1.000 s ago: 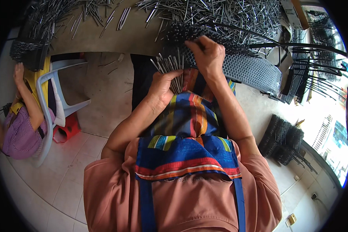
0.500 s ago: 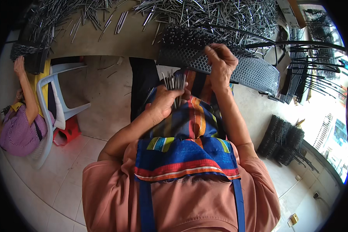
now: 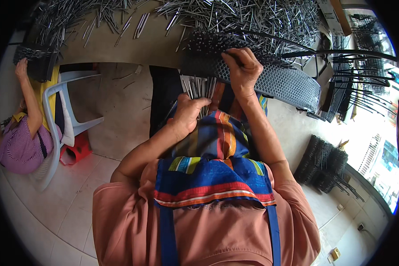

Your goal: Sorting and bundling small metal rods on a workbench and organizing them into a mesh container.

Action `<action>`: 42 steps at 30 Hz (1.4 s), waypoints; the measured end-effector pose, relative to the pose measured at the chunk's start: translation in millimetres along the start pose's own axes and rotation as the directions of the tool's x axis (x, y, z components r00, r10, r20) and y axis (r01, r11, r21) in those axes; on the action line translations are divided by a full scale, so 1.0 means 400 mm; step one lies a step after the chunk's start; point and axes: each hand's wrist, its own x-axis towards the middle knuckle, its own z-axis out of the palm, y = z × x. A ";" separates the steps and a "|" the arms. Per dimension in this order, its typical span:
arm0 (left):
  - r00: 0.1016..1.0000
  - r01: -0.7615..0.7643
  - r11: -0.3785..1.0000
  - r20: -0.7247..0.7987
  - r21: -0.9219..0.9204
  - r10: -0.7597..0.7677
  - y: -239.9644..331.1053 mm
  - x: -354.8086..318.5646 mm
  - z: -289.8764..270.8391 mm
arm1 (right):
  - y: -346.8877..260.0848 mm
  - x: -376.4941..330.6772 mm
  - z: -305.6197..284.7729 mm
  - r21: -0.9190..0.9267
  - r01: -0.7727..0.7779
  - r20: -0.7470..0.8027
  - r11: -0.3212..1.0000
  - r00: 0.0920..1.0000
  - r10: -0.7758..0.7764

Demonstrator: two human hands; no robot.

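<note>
My left hand is closed round a bundle of thin metal rods, which stick up above its thumb over my lap. To the right and a little farther off, my right hand hovers at a long curved grey panel full of small round holes. Its fingers are pinched together; whatever they may hold is too small to make out. Many dark pins stand in the far left part of the panel, just beyond my right fingers.
Loose metal rods lie heaped across the table. On the left a co-worker in a striped top sits in a pale plastic chair above a red container. Black bristly pieces rest on the floor at right.
My right hand has shifted left along the panel, its fingers still pinched. The rods in my left hand now fan out more, and that hand has moved only slightly.
</note>
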 end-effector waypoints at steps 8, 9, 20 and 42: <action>0.971 0.221 0.963 -0.058 -0.155 -0.233 0.032 0.023 0.028 | -0.012 0.030 -0.004 -0.141 0.129 0.147 0.982 0.983 -0.108; 0.971 0.222 0.963 -0.057 -0.154 -0.233 0.030 0.025 0.026 | -0.008 0.027 -0.006 -0.141 0.129 0.145 0.982 0.983 -0.108; 0.965 0.251 0.943 -0.025 -0.218 -0.262 0.026 0.038 0.036 | 0.006 0.033 0.016 -0.355 0.289 0.173 0.889 0.955 -0.241; 0.968 0.243 0.947 -0.011 -0.209 -0.251 0.048 0.040 0.006 | 0.016 0.027 -0.027 -0.317 0.388 0.164 0.866 0.921 -0.353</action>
